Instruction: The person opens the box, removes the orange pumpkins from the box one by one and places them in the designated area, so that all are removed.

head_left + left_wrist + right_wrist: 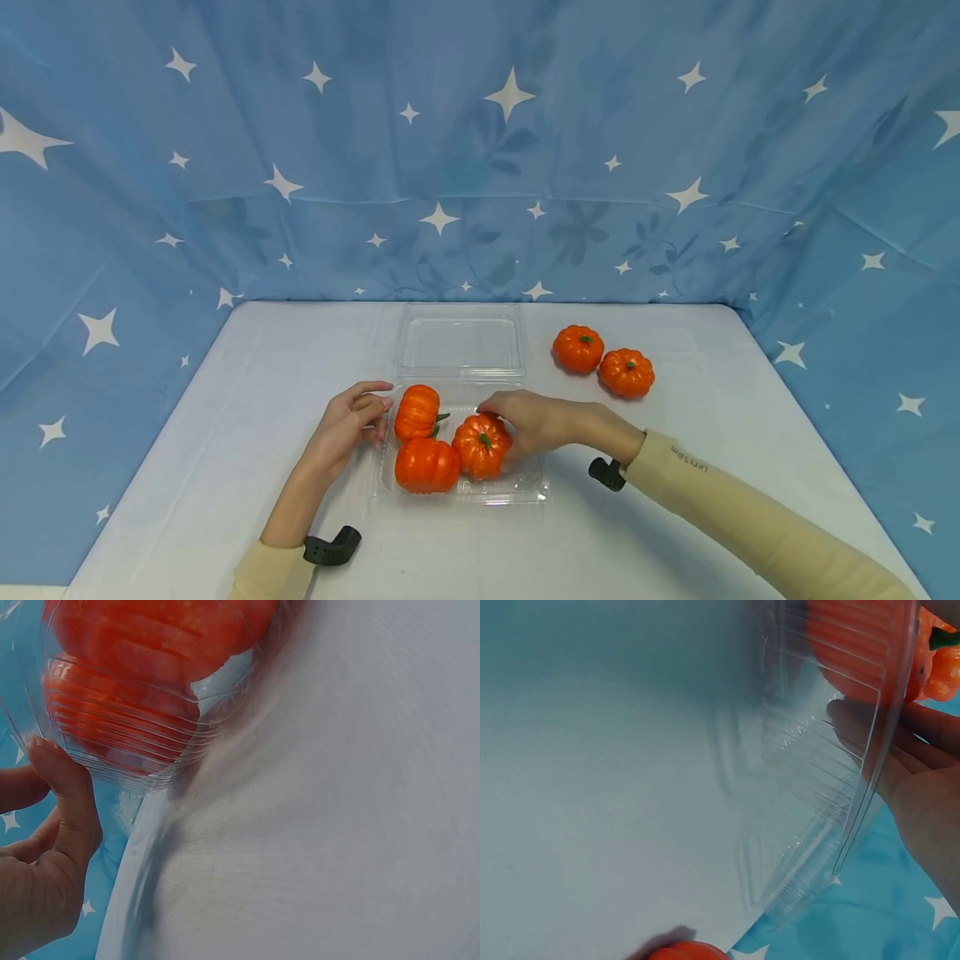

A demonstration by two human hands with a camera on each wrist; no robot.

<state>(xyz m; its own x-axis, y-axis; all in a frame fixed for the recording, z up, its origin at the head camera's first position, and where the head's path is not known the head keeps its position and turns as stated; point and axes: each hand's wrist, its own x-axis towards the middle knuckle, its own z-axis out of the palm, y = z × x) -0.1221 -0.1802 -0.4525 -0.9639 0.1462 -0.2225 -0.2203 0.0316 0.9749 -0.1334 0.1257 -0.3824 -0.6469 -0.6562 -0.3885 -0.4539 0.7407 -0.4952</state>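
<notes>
An open clear plastic clamshell container (525,493) lies on the table with three orange toy pumpkins in it. One pumpkin (417,412) lies tipped at the back left, with another pumpkin (427,465) in front of it. My right hand (534,419) grips the third pumpkin (480,450), stem up, at the container's right side. In the right wrist view, its fingers (911,742) reach inside the clear wall against that pumpkin. At the left rim, my left hand (347,425) pinches the container's edge, its thumb (64,780) bent against the rim in the left wrist view.
Two more pumpkins, one farther back (578,348) and one nearer (627,373), sit side by side right of the container. The clear lid (461,342) lies folded back behind the base. A white cloth covers the table (300,350); a blue starry curtain hangs behind.
</notes>
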